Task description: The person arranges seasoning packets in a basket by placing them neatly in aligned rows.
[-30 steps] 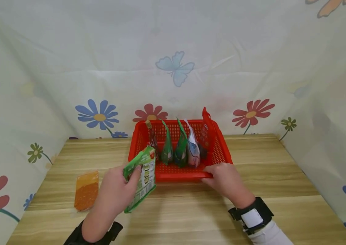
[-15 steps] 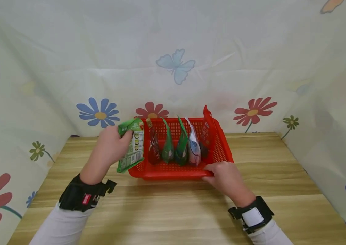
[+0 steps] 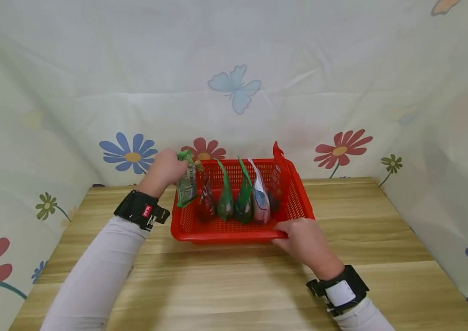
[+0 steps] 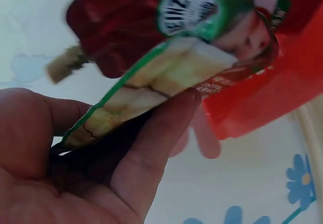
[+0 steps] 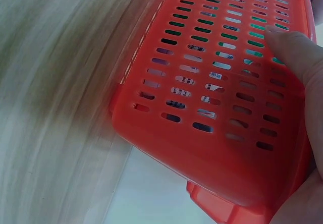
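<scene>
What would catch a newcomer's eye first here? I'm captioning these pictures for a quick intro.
The red basket mid-table, with pouches standing in a row inside. The left hand holds a green pouch at its left end; the right hand grips its near rim. Behind hangs a flower-and-butterfly cloth.

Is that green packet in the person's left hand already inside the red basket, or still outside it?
Partly in. The left hand holds the green packet upright over the red basket's left end beside the standing pouches; whether it touches the bottom cannot be told.

left wrist view blurred, green pouch (image 4: 166, 77) cut off at top, basket (image 5: 217, 108) cropped by right wrist view
</scene>
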`<state>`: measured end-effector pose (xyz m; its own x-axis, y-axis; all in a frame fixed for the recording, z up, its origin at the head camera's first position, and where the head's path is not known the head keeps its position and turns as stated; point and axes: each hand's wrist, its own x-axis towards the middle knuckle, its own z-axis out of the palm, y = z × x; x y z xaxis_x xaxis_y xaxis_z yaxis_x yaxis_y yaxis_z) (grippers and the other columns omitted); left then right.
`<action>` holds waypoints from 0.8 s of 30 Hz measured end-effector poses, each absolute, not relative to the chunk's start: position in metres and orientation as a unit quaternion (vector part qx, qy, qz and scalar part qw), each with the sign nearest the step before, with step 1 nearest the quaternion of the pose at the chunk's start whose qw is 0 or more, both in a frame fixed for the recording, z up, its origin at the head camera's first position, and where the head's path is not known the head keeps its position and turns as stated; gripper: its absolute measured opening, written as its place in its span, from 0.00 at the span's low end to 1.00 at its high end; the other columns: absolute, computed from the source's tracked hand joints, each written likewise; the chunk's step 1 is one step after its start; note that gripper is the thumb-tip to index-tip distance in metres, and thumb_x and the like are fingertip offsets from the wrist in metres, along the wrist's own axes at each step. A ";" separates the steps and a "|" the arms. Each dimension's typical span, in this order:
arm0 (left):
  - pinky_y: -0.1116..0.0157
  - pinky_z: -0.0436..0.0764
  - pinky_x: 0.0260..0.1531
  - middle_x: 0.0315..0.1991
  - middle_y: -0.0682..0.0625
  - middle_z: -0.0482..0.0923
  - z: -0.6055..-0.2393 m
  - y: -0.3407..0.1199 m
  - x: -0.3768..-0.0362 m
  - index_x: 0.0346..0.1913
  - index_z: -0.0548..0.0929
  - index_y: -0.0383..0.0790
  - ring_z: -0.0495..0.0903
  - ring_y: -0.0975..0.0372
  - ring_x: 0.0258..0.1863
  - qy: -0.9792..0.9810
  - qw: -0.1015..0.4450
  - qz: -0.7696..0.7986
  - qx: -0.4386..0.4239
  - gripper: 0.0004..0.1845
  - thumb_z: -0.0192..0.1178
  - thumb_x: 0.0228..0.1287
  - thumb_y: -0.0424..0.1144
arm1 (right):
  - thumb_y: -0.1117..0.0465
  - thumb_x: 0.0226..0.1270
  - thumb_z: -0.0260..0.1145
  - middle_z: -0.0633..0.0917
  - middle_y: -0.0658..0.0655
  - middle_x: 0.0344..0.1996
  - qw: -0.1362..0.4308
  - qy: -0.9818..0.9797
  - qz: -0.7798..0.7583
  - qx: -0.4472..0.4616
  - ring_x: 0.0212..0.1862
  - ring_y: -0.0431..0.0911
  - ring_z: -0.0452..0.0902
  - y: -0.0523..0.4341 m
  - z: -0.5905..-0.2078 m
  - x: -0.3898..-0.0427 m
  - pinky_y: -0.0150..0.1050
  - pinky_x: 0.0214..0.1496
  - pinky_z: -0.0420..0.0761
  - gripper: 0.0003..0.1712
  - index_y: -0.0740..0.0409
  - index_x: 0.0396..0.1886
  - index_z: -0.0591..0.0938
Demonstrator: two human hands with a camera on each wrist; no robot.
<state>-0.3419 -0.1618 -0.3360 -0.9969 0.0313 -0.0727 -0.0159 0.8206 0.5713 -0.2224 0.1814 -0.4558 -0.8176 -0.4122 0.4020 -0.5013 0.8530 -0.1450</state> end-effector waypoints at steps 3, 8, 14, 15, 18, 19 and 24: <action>0.66 0.72 0.21 0.23 0.47 0.68 -0.345 -0.161 -0.349 0.21 0.68 0.41 0.72 0.57 0.21 0.953 0.052 0.299 -0.003 0.18 0.48 0.73 0.40 | 0.51 0.46 0.86 0.90 0.48 0.27 0.181 -0.946 0.122 0.239 0.29 0.41 0.85 0.182 -0.457 -0.222 0.41 0.39 0.89 0.15 0.50 0.33 0.92; 0.68 0.76 0.20 0.29 0.44 0.73 -0.357 -0.159 -0.355 0.28 0.74 0.36 0.75 0.57 0.23 0.948 0.073 0.311 -0.012 0.15 0.49 0.72 0.39 | 0.50 0.45 0.87 0.91 0.48 0.28 0.182 -0.948 0.124 0.230 0.31 0.42 0.87 0.183 -0.458 -0.222 0.43 0.42 0.89 0.16 0.49 0.34 0.93; 0.69 0.74 0.20 0.30 0.42 0.74 -0.365 -0.159 -0.360 0.32 0.78 0.32 0.76 0.57 0.24 0.948 0.068 0.311 -0.019 0.14 0.50 0.72 0.39 | 0.50 0.46 0.86 0.91 0.48 0.29 0.181 -0.946 0.133 0.232 0.32 0.42 0.88 0.181 -0.457 -0.223 0.42 0.43 0.89 0.16 0.49 0.35 0.93; 0.69 0.74 0.21 0.30 0.42 0.74 -0.366 -0.159 -0.361 0.33 0.79 0.32 0.76 0.56 0.24 0.948 0.067 0.311 -0.019 0.14 0.50 0.72 0.39 | 0.50 0.46 0.86 0.91 0.48 0.29 0.180 -0.947 0.133 0.231 0.32 0.42 0.88 0.181 -0.457 -0.223 0.42 0.43 0.89 0.17 0.49 0.35 0.93; 0.68 0.75 0.22 0.31 0.42 0.75 -0.367 -0.158 -0.360 0.34 0.79 0.31 0.77 0.55 0.26 0.947 0.067 0.313 -0.018 0.13 0.51 0.70 0.38 | 0.50 0.46 0.86 0.92 0.48 0.29 0.178 -0.948 0.132 0.227 0.32 0.43 0.88 0.180 -0.458 -0.222 0.43 0.43 0.89 0.17 0.50 0.35 0.93; 0.68 0.76 0.21 0.31 0.42 0.76 -0.367 -0.157 -0.360 0.34 0.80 0.30 0.77 0.55 0.26 0.947 0.067 0.313 -0.018 0.12 0.52 0.69 0.37 | 0.50 0.46 0.87 0.92 0.48 0.29 0.179 -0.948 0.132 0.227 0.32 0.43 0.88 0.180 -0.458 -0.222 0.43 0.43 0.89 0.17 0.50 0.35 0.93; 0.67 0.78 0.22 0.31 0.42 0.79 -0.368 -0.154 -0.356 0.43 0.83 0.30 0.80 0.55 0.26 0.945 0.085 0.315 -0.009 0.12 0.56 0.68 0.37 | 0.51 0.46 0.87 0.91 0.48 0.28 0.188 -0.945 0.130 0.232 0.30 0.42 0.87 0.179 -0.459 -0.223 0.42 0.41 0.89 0.15 0.50 0.33 0.93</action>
